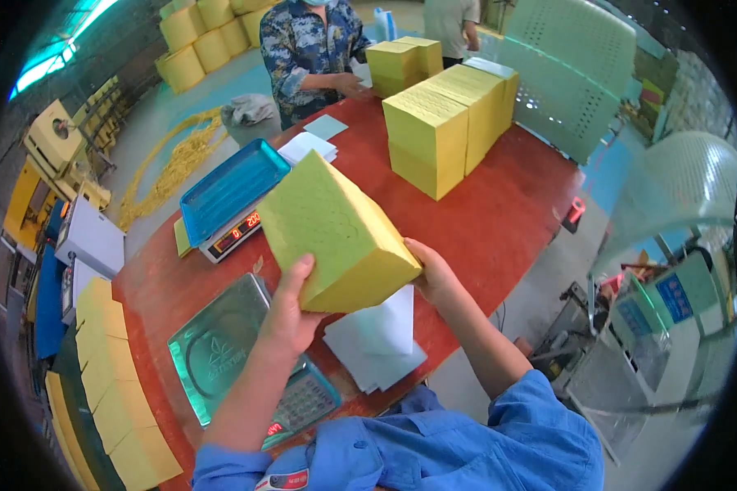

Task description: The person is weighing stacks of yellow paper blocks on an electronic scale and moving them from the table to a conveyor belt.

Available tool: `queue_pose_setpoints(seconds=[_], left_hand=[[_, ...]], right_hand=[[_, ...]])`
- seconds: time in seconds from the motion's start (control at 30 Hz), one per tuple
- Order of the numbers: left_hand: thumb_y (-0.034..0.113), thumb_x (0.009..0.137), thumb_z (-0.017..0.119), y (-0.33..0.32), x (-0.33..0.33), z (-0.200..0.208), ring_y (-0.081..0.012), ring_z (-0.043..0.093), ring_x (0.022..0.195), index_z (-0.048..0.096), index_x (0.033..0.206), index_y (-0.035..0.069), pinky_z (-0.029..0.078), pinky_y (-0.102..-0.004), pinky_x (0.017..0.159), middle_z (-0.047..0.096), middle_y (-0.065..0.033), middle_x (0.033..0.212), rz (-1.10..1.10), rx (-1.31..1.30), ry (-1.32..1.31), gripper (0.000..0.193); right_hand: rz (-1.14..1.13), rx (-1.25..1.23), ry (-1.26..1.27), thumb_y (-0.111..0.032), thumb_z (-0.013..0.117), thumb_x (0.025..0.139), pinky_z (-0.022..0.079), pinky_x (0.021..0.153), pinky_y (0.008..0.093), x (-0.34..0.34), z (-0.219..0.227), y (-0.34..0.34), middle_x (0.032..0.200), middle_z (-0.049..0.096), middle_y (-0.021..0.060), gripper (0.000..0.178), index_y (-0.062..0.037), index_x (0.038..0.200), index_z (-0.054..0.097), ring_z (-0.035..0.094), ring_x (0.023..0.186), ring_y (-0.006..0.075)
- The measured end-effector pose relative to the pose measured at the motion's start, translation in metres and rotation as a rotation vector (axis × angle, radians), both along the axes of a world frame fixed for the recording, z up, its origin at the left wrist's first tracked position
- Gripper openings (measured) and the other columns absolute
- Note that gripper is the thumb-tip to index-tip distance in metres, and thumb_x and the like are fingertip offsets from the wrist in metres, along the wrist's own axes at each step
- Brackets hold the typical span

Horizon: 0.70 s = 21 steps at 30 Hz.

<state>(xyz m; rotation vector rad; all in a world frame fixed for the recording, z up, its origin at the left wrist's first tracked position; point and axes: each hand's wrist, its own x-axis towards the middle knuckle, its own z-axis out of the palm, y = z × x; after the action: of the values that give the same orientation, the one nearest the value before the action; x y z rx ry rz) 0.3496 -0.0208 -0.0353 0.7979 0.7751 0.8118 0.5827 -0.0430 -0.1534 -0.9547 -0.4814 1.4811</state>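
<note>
One red table (499, 254); toward its far end, one row of yellow blocks (434, 151) and one smaller group (393, 74), apparently already stacked, exact count unclear. One held block (327, 225), clasped between left hand (291, 303) and right hand (436, 276) above the table; setting down apparently left. Two scales: one blue-trayed (233, 188), one flat-topped (221, 352). Two piles of white sheets (368, 356).

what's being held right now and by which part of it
A yellow paper block, held in both hands: the left hand at its near left edge, the right hand at its right corner.
</note>
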Motion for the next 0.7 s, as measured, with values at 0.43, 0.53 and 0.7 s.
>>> queue_pose_setpoints(seconds=[0.43,0.53,0.7], left_hand=[[0.055,0.087,0.061,0.149,0.202,-0.053,-0.0372,0.037,0.135,0.029,0.147,0.020,0.036,-0.0729,0.096,0.036,-0.0118,0.148,0.081,-0.040,0.233,0.076],[0.058,0.083,0.063,0.152,0.224,-0.051,-0.0412,0.033,0.136,0.020,0.150,0.023,0.037,-0.0744,0.094,0.030,-0.0137,0.150,0.076,-0.006,0.265,0.087],[0.061,0.081,0.063,0.164,0.202,-0.060,-0.0416,0.041,0.131,0.024,0.149,0.022,0.040,-0.0721,0.091,0.037,-0.0152,0.147,0.003,0.002,0.278,0.088]], right_hand=[[-0.257,-0.049,0.089,-0.029,0.052,0.100,0.046,0.095,0.0364,0.132,-0.059,0.098,0.131,0.053,0.0125,0.050,0.0021,0.138,0.044,0.056,0.107,0.0234],[-0.259,0.060,-0.491,-0.016,0.056,0.096,0.041,0.103,0.0343,0.127,-0.060,0.068,0.143,0.045,0.0124,0.058,-0.0005,0.147,0.035,0.048,0.126,0.0229],[-0.162,0.106,-0.516,-0.004,0.057,0.091,0.044,0.101,0.0338,0.110,-0.080,0.055,0.136,0.053,0.0180,0.054,0.0042,0.142,0.041,0.053,0.122,0.0240]])
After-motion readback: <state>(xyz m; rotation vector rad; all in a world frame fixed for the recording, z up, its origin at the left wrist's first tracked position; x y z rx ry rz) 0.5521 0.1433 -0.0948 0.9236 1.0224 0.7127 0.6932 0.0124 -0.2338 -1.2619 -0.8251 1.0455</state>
